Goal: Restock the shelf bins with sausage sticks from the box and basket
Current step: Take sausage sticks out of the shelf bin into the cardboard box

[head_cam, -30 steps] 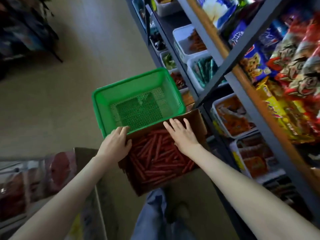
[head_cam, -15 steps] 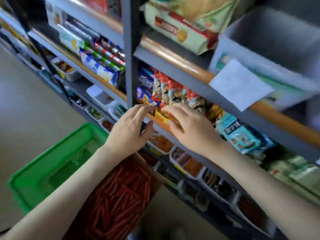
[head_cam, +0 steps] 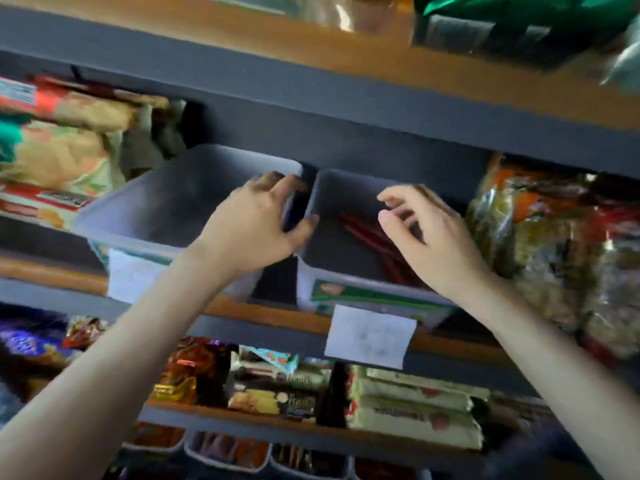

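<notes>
Two translucent grey bins stand side by side on a shelf at head height. The left bin (head_cam: 166, 202) looks empty. The right bin (head_cam: 363, 289) holds a few red sausage sticks (head_cam: 367, 233) on its floor. My left hand (head_cam: 252, 226) reaches into the gap between the bins, fingers fairly straight at the left bin's right rim, thumb by the right bin's left wall. My right hand (head_cam: 433, 237) hovers over the right bin with loosely curled fingers, and I see nothing in it. The box and basket are out of view.
Snack bags (head_cam: 554, 254) crowd the shelf right of the bins, and more bags (head_cam: 59, 150) sit to the left. A white label card (head_cam: 370, 336) hangs below the right bin. Biscuit packs (head_cam: 277, 389) fill the shelf underneath, and another shelf board runs close above.
My view swung up from the sausage box and green basket to the shelf. Both hands rose from the box, past a lower shelf edge, up to the two grey bins.
</notes>
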A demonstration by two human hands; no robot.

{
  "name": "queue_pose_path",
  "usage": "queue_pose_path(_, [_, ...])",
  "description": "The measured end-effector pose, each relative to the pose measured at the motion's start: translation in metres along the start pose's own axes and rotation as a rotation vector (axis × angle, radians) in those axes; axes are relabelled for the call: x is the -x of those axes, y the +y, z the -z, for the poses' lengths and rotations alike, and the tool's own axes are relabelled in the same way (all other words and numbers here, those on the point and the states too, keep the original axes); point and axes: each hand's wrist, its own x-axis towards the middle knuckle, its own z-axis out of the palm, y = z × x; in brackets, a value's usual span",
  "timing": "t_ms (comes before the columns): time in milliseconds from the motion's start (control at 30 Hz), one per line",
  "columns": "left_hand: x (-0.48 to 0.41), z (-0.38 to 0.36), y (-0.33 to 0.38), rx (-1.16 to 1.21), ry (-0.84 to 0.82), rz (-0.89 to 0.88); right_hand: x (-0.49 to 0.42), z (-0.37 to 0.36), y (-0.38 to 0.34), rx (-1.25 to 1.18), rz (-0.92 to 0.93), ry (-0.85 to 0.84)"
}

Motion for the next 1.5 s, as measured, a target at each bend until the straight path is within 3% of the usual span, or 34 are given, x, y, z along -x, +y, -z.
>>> queue_pose_path(200, [-0.022,-0.019,0.009,-0.078,-0.444,0.125,-0.017,-0.002,0.041,0.096,-0.227,-0.150])
queue_pose_path(500, [-0.026,-0.008,-0.012,-0.149,-0.570,-0.003,-0.025,-0.016,0.049,0.263,-0.270,-0.260])
queue_pose_path(800, [-0.024,-0.015,-0.016,-0.075,-0.472,-0.031,-0.038,-0.033,0.047,0.587,-0.348,-0.543])
queue_pose_path(1167, [-0.023,-0.020,-0.019,-0.005,-0.433,-0.064,-0.037,-0.048,0.048,0.665,-0.636,-0.935])
queue_pose_path(1300, [-0.023,-0.019,-0.021,0.011,-0.436,-0.077,-0.040,-0.052,0.050,0.554,-0.600,-0.925])
queue_pose_path(1400, [-0.022,-0.018,-0.020,0.006,-0.449,-0.082,-0.040,-0.049,0.049,0.316,-0.606,-0.812])
queue_pose_path(1500, [-0.023,-0.019,-0.019,0.002,-0.440,-0.093,-0.045,-0.047,0.047,0.366,-0.517,-0.759])
